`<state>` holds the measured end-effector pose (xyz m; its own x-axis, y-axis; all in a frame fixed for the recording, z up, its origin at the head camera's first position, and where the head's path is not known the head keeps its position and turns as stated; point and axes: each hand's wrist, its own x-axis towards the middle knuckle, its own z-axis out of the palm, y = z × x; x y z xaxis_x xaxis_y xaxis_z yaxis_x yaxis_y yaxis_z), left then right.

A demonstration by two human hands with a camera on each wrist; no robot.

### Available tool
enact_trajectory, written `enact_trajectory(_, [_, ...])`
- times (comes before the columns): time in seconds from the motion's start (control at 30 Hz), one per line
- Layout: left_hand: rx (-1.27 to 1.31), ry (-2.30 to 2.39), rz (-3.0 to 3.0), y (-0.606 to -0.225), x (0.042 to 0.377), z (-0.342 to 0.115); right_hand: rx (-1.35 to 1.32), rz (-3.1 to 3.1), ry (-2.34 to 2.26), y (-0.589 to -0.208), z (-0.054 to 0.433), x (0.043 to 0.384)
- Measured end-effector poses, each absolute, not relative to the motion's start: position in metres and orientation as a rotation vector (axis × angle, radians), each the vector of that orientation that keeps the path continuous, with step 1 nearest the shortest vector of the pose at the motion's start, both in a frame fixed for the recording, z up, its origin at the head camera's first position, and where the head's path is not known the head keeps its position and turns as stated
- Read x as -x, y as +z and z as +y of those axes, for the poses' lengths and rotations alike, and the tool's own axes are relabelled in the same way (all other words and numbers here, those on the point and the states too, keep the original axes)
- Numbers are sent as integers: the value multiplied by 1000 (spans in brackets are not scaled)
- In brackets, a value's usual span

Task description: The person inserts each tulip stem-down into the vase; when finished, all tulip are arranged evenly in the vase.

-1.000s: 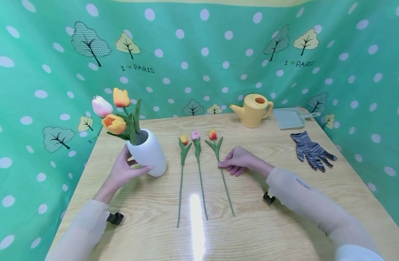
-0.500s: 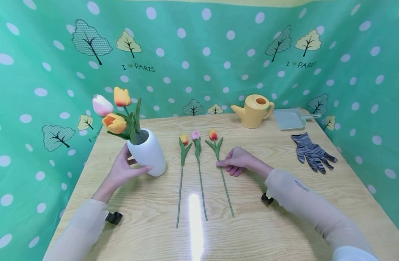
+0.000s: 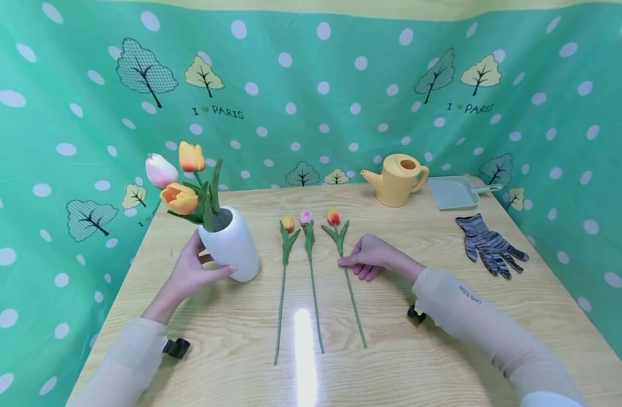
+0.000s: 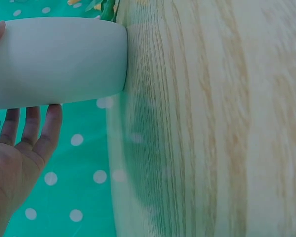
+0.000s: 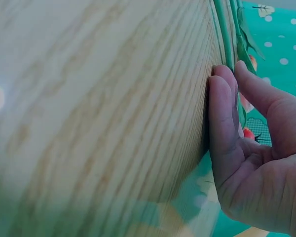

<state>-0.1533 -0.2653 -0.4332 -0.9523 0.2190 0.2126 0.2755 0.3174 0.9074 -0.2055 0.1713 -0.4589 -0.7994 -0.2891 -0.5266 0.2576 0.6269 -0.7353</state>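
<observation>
My left hand (image 3: 199, 274) grips a white vase (image 3: 231, 244) at the left of the table, thumb in front and fingers behind. Two orange-yellow tulips and a pale pink one (image 3: 160, 170) lean leftward out of its mouth. In the left wrist view the vase (image 4: 59, 61) lies between thumb and fingers. At centre right, my right hand (image 3: 373, 257) pinches the stem of a red-and-yellow tulip (image 3: 339, 240) just under its leaves. A pink tulip (image 3: 309, 234) and an orange-yellow tulip (image 3: 286, 243) lie side by side to its left.
Toward the back right stand a yellow watering can (image 3: 395, 181) and a pale green dustpan (image 3: 450, 192). A grey-black knitted glove (image 3: 488, 243) lies near the right edge. A green dotted cloth (image 3: 321, 130) hangs behind the wooden table (image 3: 402, 362).
The head view has tilted slightly, so everything appears a little lower. Both hands keep their places on the vase and the tulip stem.
</observation>
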Motion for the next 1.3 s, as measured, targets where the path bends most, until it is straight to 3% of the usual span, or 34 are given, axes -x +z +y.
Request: enact_trajectory(1.3, [458,-1766,-2512,-431,152,-265,56,2080,-1289,-456,182,204])
